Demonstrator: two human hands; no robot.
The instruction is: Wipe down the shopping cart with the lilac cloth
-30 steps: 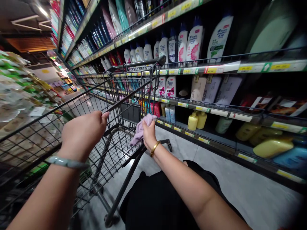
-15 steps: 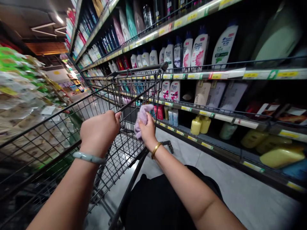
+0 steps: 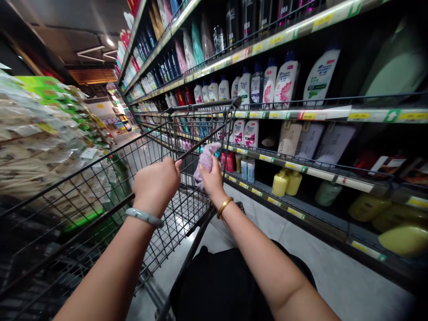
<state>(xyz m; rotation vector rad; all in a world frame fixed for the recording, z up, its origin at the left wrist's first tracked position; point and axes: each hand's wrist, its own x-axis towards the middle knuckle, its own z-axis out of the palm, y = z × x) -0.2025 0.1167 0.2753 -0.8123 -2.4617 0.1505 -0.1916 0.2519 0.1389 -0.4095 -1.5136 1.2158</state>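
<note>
My left hand is closed around the dark top bar of a wire shopping cart, with a pale green bangle on that wrist. To its right, my right hand grips a crumpled lilac cloth, its fingers partly hidden behind the cloth. The cloth is at the cart's near side, close to the bar; whether it touches the wire I cannot tell. A gold bangle circles my right wrist. Through the mesh, the cart's wire bottom shows over the floor.
Shelves on the right hold white shampoo bottles, boxes and yellow bottles. Stacked plastic-wrapped packs rise along the left. Grey floor tiles run beside the shelf base, and the aisle continues ahead to the far left.
The view has turned slightly left and up, so shelves, cart and both hands appear shifted right. Both hands keep their grips on the bar and the cloth.
</note>
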